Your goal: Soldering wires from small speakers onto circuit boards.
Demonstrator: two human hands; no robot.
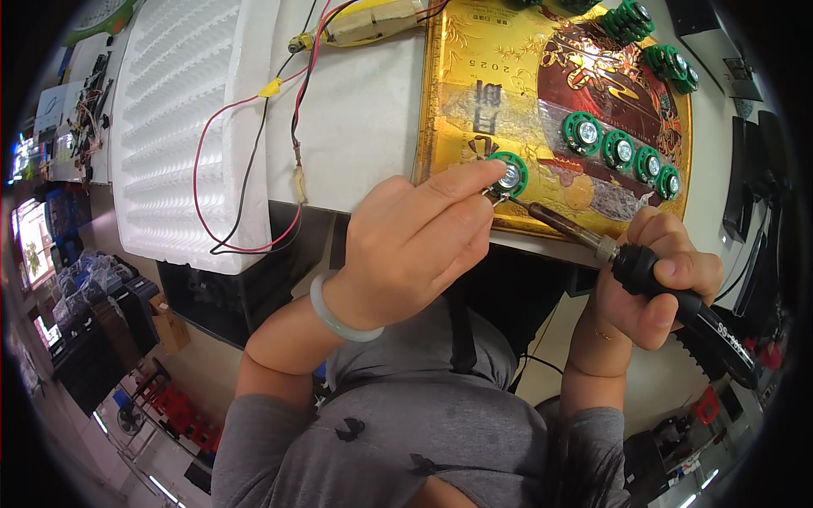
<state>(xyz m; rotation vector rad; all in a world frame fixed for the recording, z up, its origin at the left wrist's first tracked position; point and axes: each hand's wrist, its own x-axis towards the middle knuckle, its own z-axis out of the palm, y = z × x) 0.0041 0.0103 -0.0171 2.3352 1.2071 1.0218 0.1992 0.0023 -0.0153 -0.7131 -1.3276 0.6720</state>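
My left hand (415, 241), with a pale bangle at its wrist, is closed in a pinch at the lower left edge of a small round speaker (511, 174) with a green rim and silver centre. Whether a fine wire is also between those fingers I cannot make out. A soldering iron (631, 262) with a black handle is gripped in my right hand (652, 284). Its thin tip reaches the lower edge of that speaker, beside my left fingertips. Beneath lies a shiny gold box lid (470, 51) with a dark red picture.
More green speakers (582, 133) stand in a row and in stacks (627, 21) on the lid's right and far side. Left are a white foam tray (182, 127), red and black wires (200, 152) and a yellow-taped bundle (364, 24). Dark bins (212, 296) stand below the table.
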